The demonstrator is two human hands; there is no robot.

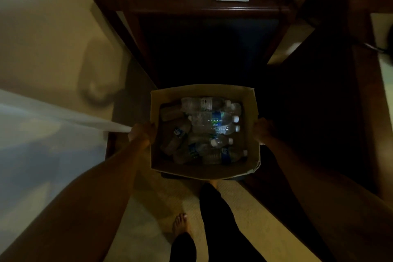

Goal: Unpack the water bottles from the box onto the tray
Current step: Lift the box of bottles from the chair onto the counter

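Water bottles (212, 121) lie jumbled inside an open cardboard box (204, 91), none unpacked yet. Left hand (141, 133) and right hand (262, 128) each close a grip on the box's sides. No tray visible.

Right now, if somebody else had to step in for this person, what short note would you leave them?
Left hand: gripping the left wall of the cardboard box.
Right hand: gripping the right wall, so the box is held between both hands.
Water bottles: all lying loose in a heap inside the box, most with white caps pointing right.
Tray: not in sight in this dim view; a dark wooden chair stands just ahead.
Done: no bottle appears to be out yet.
Left: set the box down, find the tray, move the bottles onto it.
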